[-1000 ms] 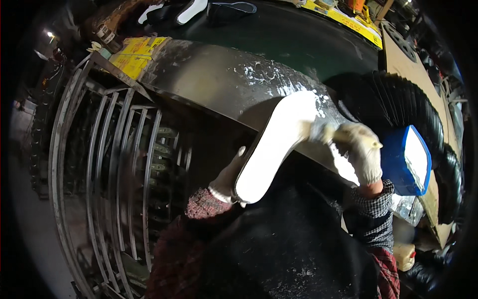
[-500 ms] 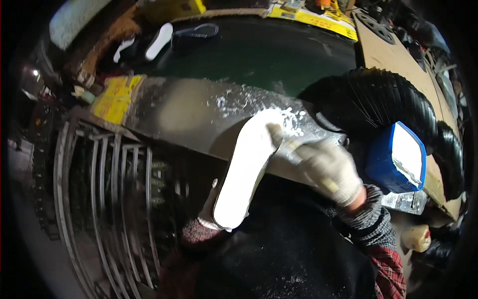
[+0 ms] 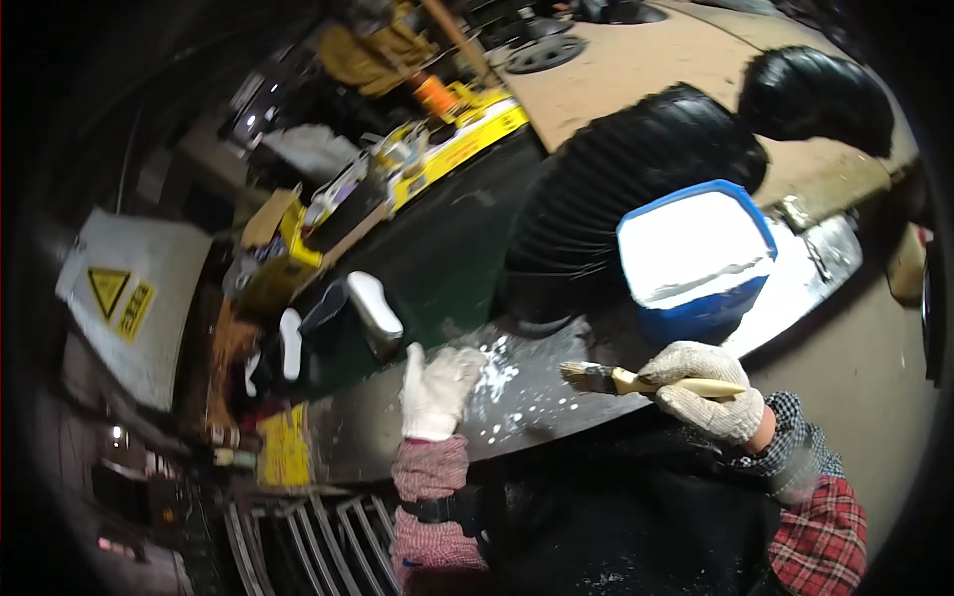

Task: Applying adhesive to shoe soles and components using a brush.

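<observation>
My right hand (image 3: 701, 387), in a white knit glove, is closed around the pale wooden handle of a paintbrush (image 3: 624, 381); its bristles point left above the metal ledge. My left hand (image 3: 439, 392), gloved too, is over the ledge with thumb and fingers apart and nothing in it. Just beyond it a white-coated shoe sole (image 3: 374, 303) rests on the dark green belt (image 3: 447, 258). Farther left lie a second white sole (image 3: 290, 344) and a dark sole (image 3: 324, 306). Past the brush stands a blue tub (image 3: 696, 318) of thick white paste (image 3: 696, 248).
White drops spatter the metal ledge (image 3: 348, 432). A curved stack of black soles (image 3: 616, 179) leans behind the tub, with another black stack (image 3: 815, 104) on the tan board (image 3: 656, 50). Metal rack bars (image 3: 308, 546) stand at lower left; a yellow box (image 3: 457, 149) borders the belt.
My left hand has let go of the white-coated sole, which is now on the belt. My right hand has drawn away with the brush toward the tub. The view has swung right.
</observation>
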